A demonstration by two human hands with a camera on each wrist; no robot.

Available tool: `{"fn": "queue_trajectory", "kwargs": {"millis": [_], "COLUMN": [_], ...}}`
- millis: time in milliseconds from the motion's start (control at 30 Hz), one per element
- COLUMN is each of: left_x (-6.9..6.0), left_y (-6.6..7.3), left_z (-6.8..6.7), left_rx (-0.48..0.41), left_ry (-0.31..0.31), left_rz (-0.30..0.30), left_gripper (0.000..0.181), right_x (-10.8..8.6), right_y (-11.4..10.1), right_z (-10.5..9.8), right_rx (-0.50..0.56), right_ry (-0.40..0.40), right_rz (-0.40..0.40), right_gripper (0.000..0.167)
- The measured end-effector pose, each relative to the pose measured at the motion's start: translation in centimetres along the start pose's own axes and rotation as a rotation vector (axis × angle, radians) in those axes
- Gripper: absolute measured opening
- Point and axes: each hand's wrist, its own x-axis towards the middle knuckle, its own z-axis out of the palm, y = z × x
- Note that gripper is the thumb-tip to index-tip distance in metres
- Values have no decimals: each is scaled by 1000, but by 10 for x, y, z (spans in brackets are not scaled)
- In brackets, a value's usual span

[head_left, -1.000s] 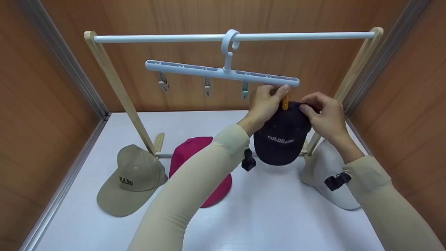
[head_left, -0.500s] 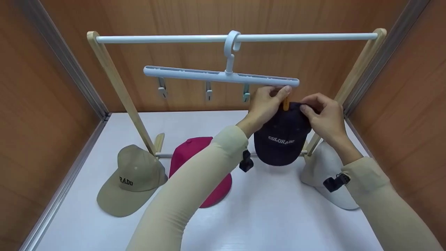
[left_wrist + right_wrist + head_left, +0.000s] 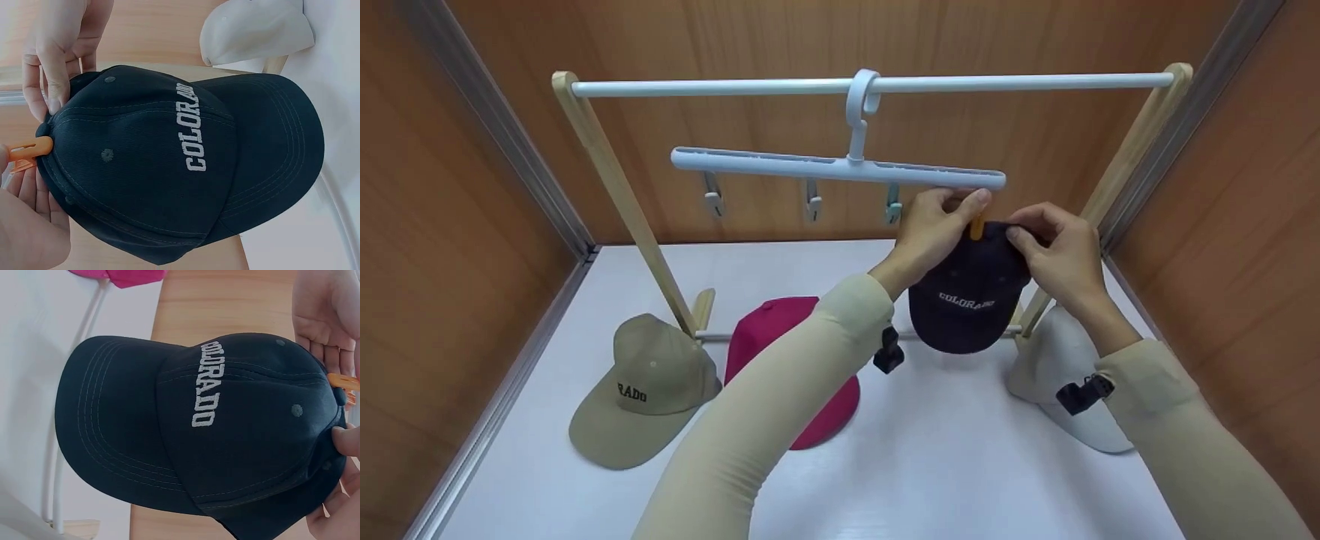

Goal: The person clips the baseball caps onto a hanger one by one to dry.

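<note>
A dark navy cap lettered COLORADO hangs below the right end of the pale blue hanger, its brim pointing down. An orange clip bites the top edge of the cap's crown. My left hand pinches the upper end of that clip, just under the hanger bar; its fingers reach behind the cap. With thumb and fingers, my right hand pinches the crown to the right of the clip. The other clips on the hanger, such as the teal clip, hold nothing.
The hanger hooks over the white rail of a wooden-legged rack. On the white table lie a khaki cap at left, a crimson cap partly behind my left arm, and a white cap by the right leg.
The hanger's left end has sunk, so its bar tilts less than before. Both hands keep their grip on the clip and the navy cap, almost in the same place.
</note>
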Motion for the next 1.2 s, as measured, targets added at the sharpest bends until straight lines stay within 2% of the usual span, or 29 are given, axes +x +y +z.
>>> {"fn": "queue_trajectory", "kwargs": {"millis": [400,633,1000,1200], "left_x": [1,0,-1,-1], "left_y": [-4,-5,-10,-14], "left_z": [-1,-1,-4,-3], "left_rx": [-5,3,28,43], "left_ry": [3,-11,-38,-32], "left_rz": [-1,-12,-5,-7], "left_gripper": [41,44,39,39], "right_x": [-1,-1,-3,-3], "right_y": [0,1,7,10], "right_z": [1,-2,0,1], "right_rx": [8,-20,-84,-103], "right_ry": [0,-24,-70,-89], "right_rz": [-43,-35,-32,-25], "right_gripper": [14,15,14,15]}}
